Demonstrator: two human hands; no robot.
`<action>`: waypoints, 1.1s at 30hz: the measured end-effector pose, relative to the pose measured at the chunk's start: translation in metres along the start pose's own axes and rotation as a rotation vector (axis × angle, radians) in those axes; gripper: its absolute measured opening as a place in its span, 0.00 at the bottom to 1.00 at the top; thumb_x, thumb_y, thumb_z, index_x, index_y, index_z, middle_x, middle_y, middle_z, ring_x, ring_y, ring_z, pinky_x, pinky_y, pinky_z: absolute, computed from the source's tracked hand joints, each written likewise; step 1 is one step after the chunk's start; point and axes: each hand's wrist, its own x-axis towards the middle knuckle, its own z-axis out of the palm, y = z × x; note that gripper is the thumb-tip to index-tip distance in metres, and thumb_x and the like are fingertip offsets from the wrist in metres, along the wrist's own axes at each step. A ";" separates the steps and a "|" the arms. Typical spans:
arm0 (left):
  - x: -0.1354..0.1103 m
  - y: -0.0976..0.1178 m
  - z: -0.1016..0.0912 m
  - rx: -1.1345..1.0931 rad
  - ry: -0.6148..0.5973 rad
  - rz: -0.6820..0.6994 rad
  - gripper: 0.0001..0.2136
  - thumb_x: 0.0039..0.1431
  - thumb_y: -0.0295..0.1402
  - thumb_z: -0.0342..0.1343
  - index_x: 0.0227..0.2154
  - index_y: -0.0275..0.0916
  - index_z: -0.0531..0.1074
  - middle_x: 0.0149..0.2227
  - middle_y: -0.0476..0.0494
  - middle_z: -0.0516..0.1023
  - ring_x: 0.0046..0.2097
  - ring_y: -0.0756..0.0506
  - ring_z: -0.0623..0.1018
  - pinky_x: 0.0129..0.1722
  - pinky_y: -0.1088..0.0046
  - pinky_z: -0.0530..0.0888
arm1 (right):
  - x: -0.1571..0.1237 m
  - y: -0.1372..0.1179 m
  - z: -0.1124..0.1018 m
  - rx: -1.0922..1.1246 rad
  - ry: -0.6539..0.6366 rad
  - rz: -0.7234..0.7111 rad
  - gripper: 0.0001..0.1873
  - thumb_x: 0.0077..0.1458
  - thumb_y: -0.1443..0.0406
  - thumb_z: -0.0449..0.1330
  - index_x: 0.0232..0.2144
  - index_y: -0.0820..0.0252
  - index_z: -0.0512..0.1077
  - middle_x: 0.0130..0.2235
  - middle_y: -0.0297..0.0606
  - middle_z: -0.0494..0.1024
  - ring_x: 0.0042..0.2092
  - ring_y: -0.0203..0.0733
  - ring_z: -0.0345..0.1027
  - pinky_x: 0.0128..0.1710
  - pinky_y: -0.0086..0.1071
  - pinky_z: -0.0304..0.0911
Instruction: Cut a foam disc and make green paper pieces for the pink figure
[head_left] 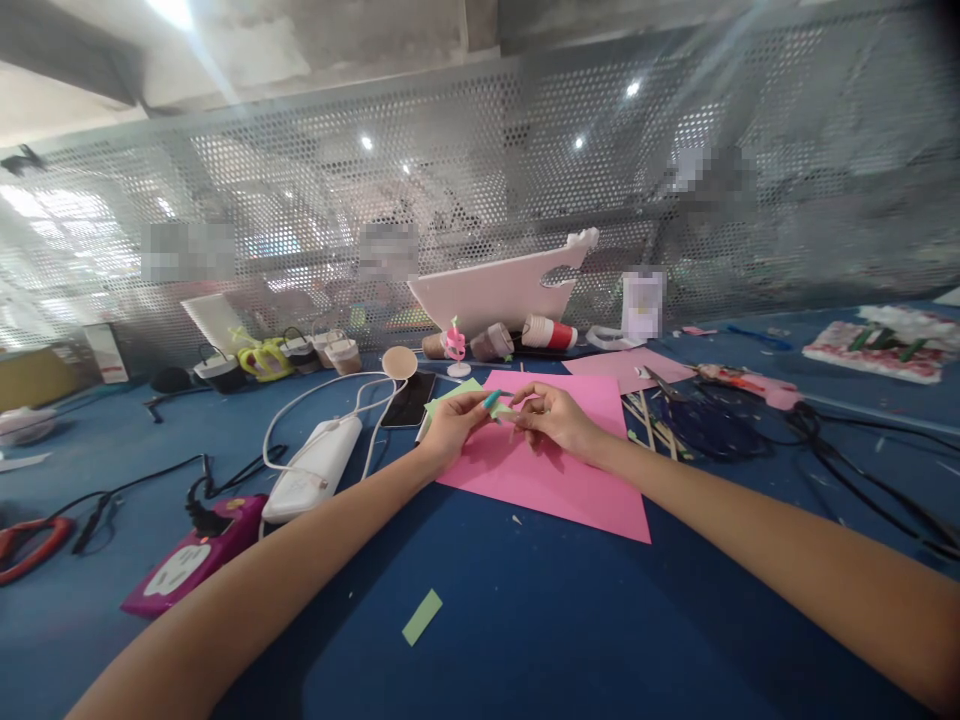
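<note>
Over a sheet of pink paper (559,490), both my hands meet at a small piece of light green paper (501,411). My left hand (454,428) pinches it between thumb and fingers; a teal nail shows at the tip. From the other side, the bent fingers of my right hand (556,420) close on the same piece, partly hiding it. Behind my left hand lies a larger light green sheet (463,390). A light green paper strip (422,617) rests on the blue table nearer to me.
Left stand a white power bank (319,465) with cables and a purple power strip (199,555). A phone (409,398) lies behind my left hand. To the right are thin sticks (651,425), scissors (664,383) and a pink glue gun (750,383). Paper cups (549,332) lie at the back.
</note>
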 end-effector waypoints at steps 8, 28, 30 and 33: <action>-0.001 0.000 -0.001 0.110 -0.010 0.082 0.14 0.40 0.37 0.68 0.31 0.36 0.76 0.25 0.48 0.77 0.28 0.52 0.75 0.37 0.72 0.74 | 0.000 0.001 0.001 -0.047 -0.014 0.011 0.22 0.41 0.54 0.69 0.29 0.58 0.62 0.20 0.28 0.73 0.15 0.32 0.65 0.13 0.26 0.63; -0.002 -0.001 0.000 0.213 -0.030 0.147 0.15 0.41 0.39 0.67 0.30 0.36 0.75 0.23 0.49 0.74 0.27 0.51 0.75 0.34 0.72 0.74 | -0.005 -0.010 -0.001 -0.110 -0.278 0.090 0.13 0.54 0.57 0.60 0.31 0.58 0.62 0.19 0.27 0.73 0.13 0.28 0.62 0.09 0.21 0.53; -0.001 -0.002 -0.001 0.240 -0.027 0.155 0.15 0.41 0.39 0.67 0.29 0.36 0.75 0.23 0.50 0.74 0.27 0.51 0.75 0.33 0.72 0.74 | -0.005 -0.011 -0.001 -0.115 -0.296 0.089 0.12 0.54 0.57 0.60 0.31 0.59 0.63 0.19 0.27 0.72 0.13 0.28 0.62 0.09 0.21 0.51; 0.001 -0.004 -0.003 0.208 -0.004 0.132 0.15 0.41 0.39 0.67 0.30 0.36 0.75 0.25 0.50 0.74 0.28 0.51 0.75 0.35 0.71 0.75 | -0.005 -0.013 -0.002 -0.102 -0.314 0.102 0.13 0.54 0.57 0.60 0.32 0.59 0.64 0.19 0.27 0.72 0.13 0.27 0.60 0.09 0.21 0.49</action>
